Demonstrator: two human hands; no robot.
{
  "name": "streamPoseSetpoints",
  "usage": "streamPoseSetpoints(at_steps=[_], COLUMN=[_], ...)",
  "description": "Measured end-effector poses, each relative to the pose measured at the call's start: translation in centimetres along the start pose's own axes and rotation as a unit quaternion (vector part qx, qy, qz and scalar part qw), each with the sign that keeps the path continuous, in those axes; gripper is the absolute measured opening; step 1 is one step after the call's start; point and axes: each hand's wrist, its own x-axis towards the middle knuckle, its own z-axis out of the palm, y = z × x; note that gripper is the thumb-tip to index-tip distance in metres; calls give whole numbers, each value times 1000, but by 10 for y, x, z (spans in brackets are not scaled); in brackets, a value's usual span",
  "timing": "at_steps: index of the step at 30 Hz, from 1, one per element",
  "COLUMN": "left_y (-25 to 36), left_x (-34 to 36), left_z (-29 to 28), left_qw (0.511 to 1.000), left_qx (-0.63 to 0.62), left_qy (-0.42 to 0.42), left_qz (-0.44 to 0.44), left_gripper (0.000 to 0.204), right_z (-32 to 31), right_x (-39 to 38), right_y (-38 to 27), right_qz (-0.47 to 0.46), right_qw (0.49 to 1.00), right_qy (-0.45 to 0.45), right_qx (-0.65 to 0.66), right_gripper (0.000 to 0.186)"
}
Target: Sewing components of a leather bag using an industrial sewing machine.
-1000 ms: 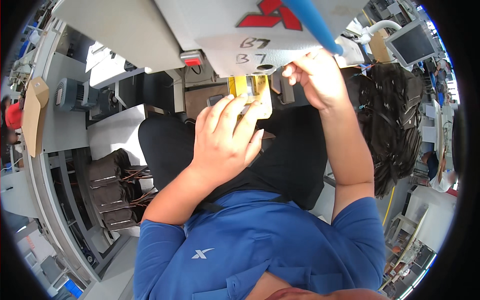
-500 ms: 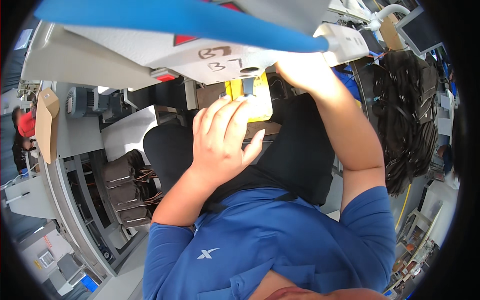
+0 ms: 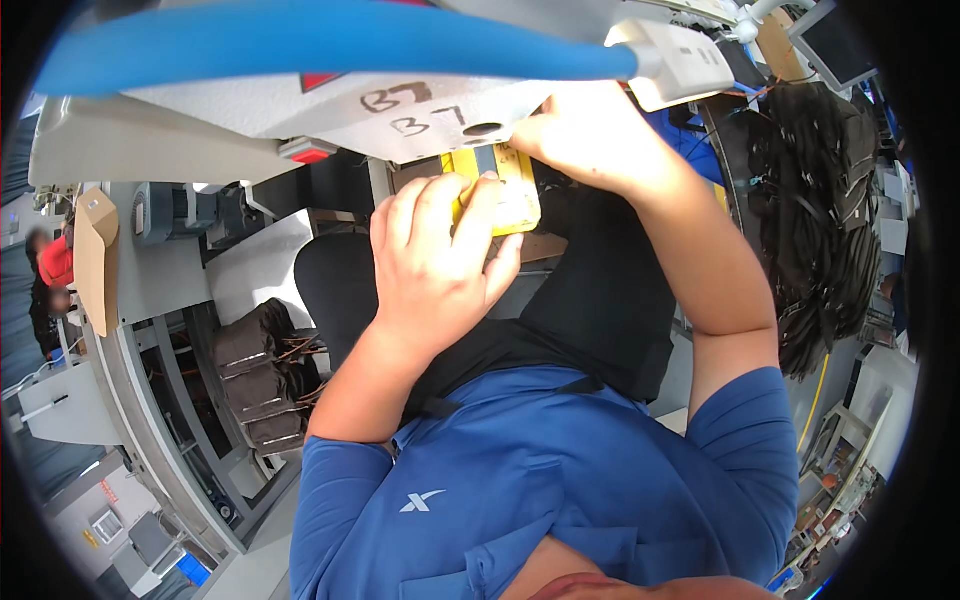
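A yellow block-like fixture point(image 3: 518, 205) with a dark grey strip point(image 3: 485, 160) across it sits under a white machine body point(image 3: 350, 118). My left hand point(image 3: 430, 262) lies over its left side, palm down. Those fingers are apart, the index fingertip close to or on the strip and the thumb stretched out near the fixture's lower edge. My right hand point(image 3: 590, 140) reaches in from the right beside the machine, above the fixture. Its fingertips are hidden or washed out by glare, so what they touch does not show.
A thick blue tube point(image 3: 330, 40) crosses close overhead to a white box-shaped part point(image 3: 675, 65). Bundles of black cable-like strips point(image 3: 815, 220) hang at the right. Dark packs point(image 3: 262, 375) are stacked at the left, beyond a white panel point(image 3: 265, 265). A cardboard piece point(image 3: 97, 260) stands farther left.
The machine and fixture sit slightly farther left and higher in the picture. My left hand has shifted a little left, its index finger bending more. My right hand has moved left toward the fixture.
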Motion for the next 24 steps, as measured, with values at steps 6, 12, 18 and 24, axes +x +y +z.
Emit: streamPoseSetpoints(at_steps=[6, 12, 18, 24], left_y=[-2, -6, -6, -5], left_x=[2, 5, 6, 6], left_z=[2, 4, 4, 8], left_qw=[1000, 999, 999, 999], left_qx=[10, -10, -28, -40], left_qy=[4, 26, 20, 29], left_qz=[16, 34, 14, 3], left_gripper=[51, 44, 32, 24], right_z=[19, 26, 20, 17], right_x=[3, 7, 4, 5], right_y=[10, 15, 11, 14], right_qz=[-186, -159, -65, -343], right_qw=[972, 974, 989, 856], right_qy=[146, 127, 88, 111], right_qx=[-13, -97, -96, -371], right_gripper=[23, 26, 28, 10])
